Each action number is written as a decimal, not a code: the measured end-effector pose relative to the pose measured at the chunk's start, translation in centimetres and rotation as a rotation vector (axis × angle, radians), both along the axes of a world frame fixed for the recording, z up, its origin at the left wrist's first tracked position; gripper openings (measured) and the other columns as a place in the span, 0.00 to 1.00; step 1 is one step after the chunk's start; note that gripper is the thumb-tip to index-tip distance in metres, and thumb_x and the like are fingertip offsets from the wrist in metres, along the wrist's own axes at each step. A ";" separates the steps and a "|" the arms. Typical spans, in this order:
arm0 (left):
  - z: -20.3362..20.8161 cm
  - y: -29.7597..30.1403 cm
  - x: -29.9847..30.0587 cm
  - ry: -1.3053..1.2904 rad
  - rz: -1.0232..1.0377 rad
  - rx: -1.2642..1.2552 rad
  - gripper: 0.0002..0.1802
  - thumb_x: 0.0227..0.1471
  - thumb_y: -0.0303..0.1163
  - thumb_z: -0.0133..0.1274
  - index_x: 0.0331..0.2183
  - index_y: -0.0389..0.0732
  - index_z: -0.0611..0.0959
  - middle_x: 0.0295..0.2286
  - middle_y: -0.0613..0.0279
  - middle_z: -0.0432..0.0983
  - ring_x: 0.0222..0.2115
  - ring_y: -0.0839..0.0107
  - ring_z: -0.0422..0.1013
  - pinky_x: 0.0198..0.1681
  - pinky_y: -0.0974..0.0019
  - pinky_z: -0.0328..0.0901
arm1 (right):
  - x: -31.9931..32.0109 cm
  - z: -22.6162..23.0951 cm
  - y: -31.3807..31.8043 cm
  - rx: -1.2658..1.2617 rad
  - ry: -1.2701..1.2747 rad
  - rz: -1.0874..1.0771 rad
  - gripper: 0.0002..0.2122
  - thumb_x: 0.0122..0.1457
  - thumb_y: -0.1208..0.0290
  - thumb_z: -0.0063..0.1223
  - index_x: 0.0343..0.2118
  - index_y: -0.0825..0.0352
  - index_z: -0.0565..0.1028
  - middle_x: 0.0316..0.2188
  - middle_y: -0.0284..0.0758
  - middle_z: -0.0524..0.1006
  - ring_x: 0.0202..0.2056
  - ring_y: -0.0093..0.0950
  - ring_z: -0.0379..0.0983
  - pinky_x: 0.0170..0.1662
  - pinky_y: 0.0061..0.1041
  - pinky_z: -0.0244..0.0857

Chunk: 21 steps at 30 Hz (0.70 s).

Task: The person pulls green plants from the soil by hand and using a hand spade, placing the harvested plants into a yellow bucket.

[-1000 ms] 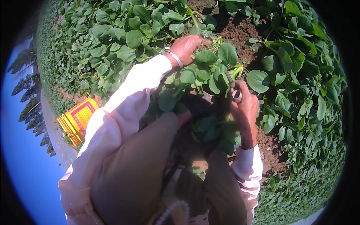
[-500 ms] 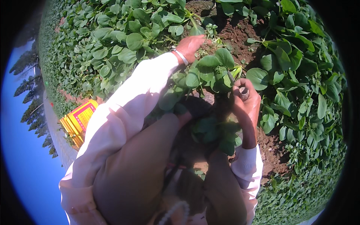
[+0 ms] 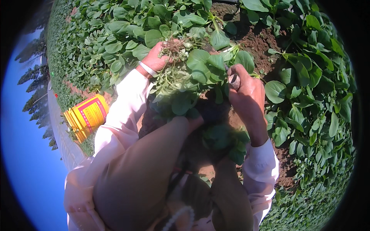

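Observation:
My left hand (image 3: 155, 59), with a white band at the wrist, is closed around a bunch of pulled weeds (image 3: 169, 79). Pale roots stick up above its fingers, and thin leafy stems hang below. To the right, my right hand (image 3: 249, 92) grips a hand tool by its round handle (image 3: 234, 81). The tool's working end is mostly hidden among leaves, so its kind cannot be made out. Between the hands grows a broad-leaved green vegetable plant (image 3: 206, 63), its leaves close to the right fingers.
Dense rows of leafy plants (image 3: 123, 48) spread to the left and right. Bare reddish soil (image 3: 256, 42) runs between them at the top. Yellow stacked buckets (image 3: 86, 115) stand at the left by a pale path (image 3: 66, 131). My bent knees are just below the hands.
My left hand has drawn back leftward from the soil, bringing the rooted weeds along. My right hand has shifted slightly up and left with the tool.

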<state>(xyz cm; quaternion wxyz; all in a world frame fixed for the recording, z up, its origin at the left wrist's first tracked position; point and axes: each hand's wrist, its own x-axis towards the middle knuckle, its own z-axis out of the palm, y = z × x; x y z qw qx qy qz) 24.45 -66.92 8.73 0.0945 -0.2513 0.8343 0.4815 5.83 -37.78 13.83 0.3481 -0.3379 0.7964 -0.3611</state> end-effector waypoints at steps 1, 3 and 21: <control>0.3 0.6 0.2 -0.049 -0.021 -0.044 0.28 0.46 0.30 0.59 0.50 0.33 0.74 0.46 0.57 0.75 0.47 0.68 0.70 0.55 0.66 0.61 | 0.5 -0.1 0.2 -0.004 0.062 -0.012 0.11 0.47 0.77 0.53 0.35 0.62 0.71 0.20 0.45 0.75 0.27 0.48 0.73 0.31 0.44 0.64; 1.5 1.8 0.0 -0.098 0.036 -0.031 0.25 0.42 0.26 0.55 0.46 0.34 0.76 0.43 0.57 0.76 0.45 0.66 0.71 0.55 0.65 0.61 | 1.6 -0.3 0.9 -0.012 0.182 -0.035 0.08 0.50 0.76 0.53 0.34 0.62 0.72 0.18 0.43 0.73 0.23 0.46 0.71 0.28 0.39 0.63; -3.3 0.9 -4.5 -0.004 -0.262 -0.123 0.23 0.49 0.40 0.56 0.45 0.38 0.80 0.39 0.54 0.79 0.40 0.65 0.74 0.48 0.64 0.66 | 1.5 -3.6 -2.1 0.052 0.076 -0.035 0.17 0.45 0.77 0.56 0.41 0.64 0.71 0.23 0.47 0.76 0.30 0.50 0.74 0.35 0.45 0.66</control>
